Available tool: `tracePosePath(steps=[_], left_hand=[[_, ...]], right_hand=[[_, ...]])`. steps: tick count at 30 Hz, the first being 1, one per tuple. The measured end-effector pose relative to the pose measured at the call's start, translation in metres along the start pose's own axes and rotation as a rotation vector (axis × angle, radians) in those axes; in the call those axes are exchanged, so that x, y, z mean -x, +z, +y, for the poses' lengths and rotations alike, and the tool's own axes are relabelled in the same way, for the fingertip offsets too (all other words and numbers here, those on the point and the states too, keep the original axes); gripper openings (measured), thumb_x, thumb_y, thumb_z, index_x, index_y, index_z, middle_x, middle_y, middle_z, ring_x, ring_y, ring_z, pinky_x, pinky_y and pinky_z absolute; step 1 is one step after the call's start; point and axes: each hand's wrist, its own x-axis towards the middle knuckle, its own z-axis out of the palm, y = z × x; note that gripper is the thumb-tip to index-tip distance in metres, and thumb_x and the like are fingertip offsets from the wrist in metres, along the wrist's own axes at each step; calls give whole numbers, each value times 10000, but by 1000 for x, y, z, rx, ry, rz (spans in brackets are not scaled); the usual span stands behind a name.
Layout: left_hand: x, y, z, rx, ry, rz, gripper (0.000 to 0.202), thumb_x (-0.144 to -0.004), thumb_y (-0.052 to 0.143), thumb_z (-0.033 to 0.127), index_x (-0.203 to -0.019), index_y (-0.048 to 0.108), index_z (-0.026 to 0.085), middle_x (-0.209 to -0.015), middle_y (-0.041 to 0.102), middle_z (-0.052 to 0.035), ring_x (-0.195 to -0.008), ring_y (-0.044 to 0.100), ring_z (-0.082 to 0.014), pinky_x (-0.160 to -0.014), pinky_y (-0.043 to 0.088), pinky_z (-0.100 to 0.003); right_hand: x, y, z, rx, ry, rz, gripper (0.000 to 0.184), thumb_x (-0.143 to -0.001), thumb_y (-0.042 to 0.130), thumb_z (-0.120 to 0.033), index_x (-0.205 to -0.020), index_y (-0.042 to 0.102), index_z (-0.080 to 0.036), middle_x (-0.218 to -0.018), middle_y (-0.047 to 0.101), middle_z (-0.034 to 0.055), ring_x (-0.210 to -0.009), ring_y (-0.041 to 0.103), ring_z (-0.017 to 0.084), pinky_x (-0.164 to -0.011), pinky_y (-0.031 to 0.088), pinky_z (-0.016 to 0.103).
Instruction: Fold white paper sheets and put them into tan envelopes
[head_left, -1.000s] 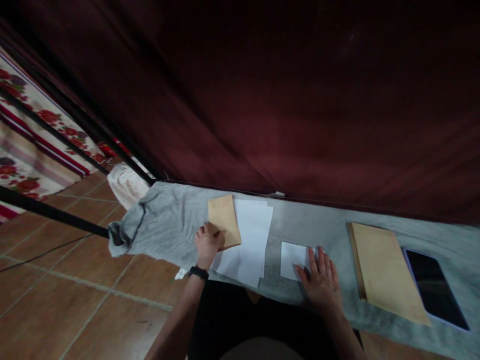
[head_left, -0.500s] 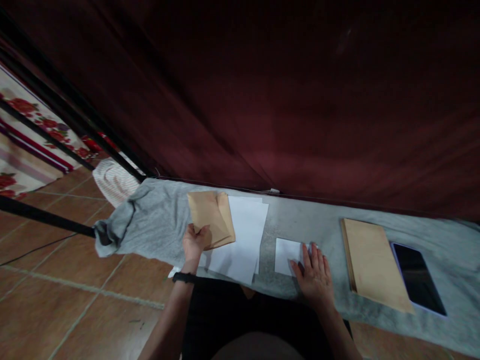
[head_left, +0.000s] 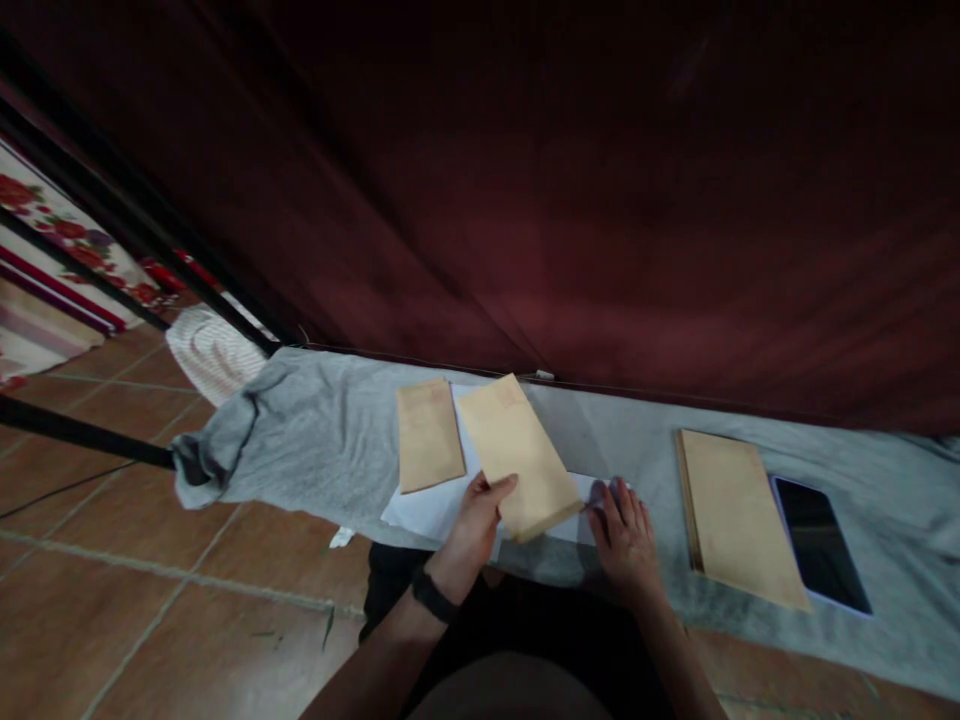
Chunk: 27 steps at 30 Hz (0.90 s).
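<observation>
My left hand (head_left: 484, 515) is closed on a brown paper envelope (head_left: 521, 445), thumb on top, holding it tilted over the middle of the grey cloth. Its lower right corner comes close to my right hand (head_left: 624, 530), which lies flat with outstretched fingers on a small folded white paper (head_left: 577, 527). The envelope hides part of this paper. A second brown envelope (head_left: 431, 435) lies to the left, over larger white sheets (head_left: 435, 510) that are mostly covered.
At the right, a stack of brown envelopes (head_left: 742, 520) lies beside a dark-screened device with a purple edge (head_left: 823, 540). A grey cloth (head_left: 330, 420) covers the bench. A dark red curtain (head_left: 525, 200) hangs behind it; black metal bars (head_left: 90, 430) stand at the left.
My left hand has lifted one brown envelope and carried it right, toward my right hand; another envelope stays at the left. My right hand still rests on the small paper.
</observation>
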Motion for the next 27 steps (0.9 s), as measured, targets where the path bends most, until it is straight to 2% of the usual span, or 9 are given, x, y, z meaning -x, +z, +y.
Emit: tracePosePath(steps=[3, 5, 8, 10, 12, 15, 19, 22, 27], left_hand=[[8, 19, -36, 55, -27, -12, 527, -522, 945, 342, -973, 749, 150, -1037, 781, -133, -966, 734, -299, -890, 545, -395], [10, 27, -49, 77, -42, 10, 541, -519, 949, 348, -981, 748, 151, -1034, 782, -130, -968, 732, -306, -890, 540, -404], [10, 35, -56, 111, -43, 34, 552, -520, 953, 336, -1000, 742, 161, -1017, 785, -117, -972, 732, -307, -898, 540, -414], [10, 38, -57, 128, -25, 31, 526, -543, 945, 327, -1001, 739, 172, -1021, 785, -107, -984, 732, -296, -911, 538, -409], [11, 41, -57, 127, -28, 19, 504, -569, 935, 329, -1008, 735, 184, -1043, 783, -100, -1001, 732, -289, -917, 539, -406], [14, 44, -56, 115, -76, -5, 514, -586, 929, 350, -1029, 725, 192, -1078, 778, -102, -1022, 731, -295, -908, 551, -415], [17, 44, -52, 143, -129, -69, 582, -601, 927, 364, -1113, 709, 198, -1149, 760, -115, -1052, 720, -303, -913, 560, -430], [17, 43, -49, 151, -168, -128, 608, -611, 929, 353, -1151, 702, 192, -1191, 745, -124, -1084, 706, -319, -925, 556, -446], [20, 41, -53, 119, -195, -105, 530, -611, 935, 307, -1083, 719, 199, -1147, 759, -92, -1052, 710, -266, -881, 561, -370]], right_hand=[[-4, -11, 1, -218, 52, -45, 477, -1022, 406, -429, -1427, 554, -226, -1560, 460, 122, -1468, 382, 327, -1182, 334, 609], [-6, -19, -3, -402, 157, -77, 480, -1010, 416, -474, -1364, 615, -217, -1478, 557, 119, -1409, 470, 306, -1187, 358, 563], [-8, -29, -19, -716, 454, -95, 541, -968, 458, -598, -1239, 698, -195, -1295, 694, 130, -1244, 619, 309, -1100, 475, 496], [-10, -32, -32, -963, 632, -144, 581, -932, 492, -665, -1190, 717, -197, -1185, 746, 121, -1085, 702, 308, -973, 561, 460], [-12, -32, -43, -1161, 735, -170, 621, -863, 573, -714, -1192, 704, -203, -1100, 771, 112, -939, 739, 304, -827, 607, 443], [-15, -30, -53, -1227, 775, -183, 605, -737, 728, -693, -1110, 715, -217, -1011, 786, 104, -874, 740, 303, -735, 614, 416], [-15, -35, -52, -1303, 786, -245, 483, -755, 723, -625, -1019, 718, -220, -965, 788, 116, -821, 746, 283, -709, 611, 403], [-16, -39, -47, -1364, 812, -295, 454, -717, 772, -575, -1001, 722, -224, -980, 791, 88, -803, 750, 269, -700, 607, 383], [-23, -36, -48, -1352, 866, -227, 484, -639, 827, -572, -944, 734, -208, -880, 793, 66, -766, 742, 263, -676, 587, 357]])
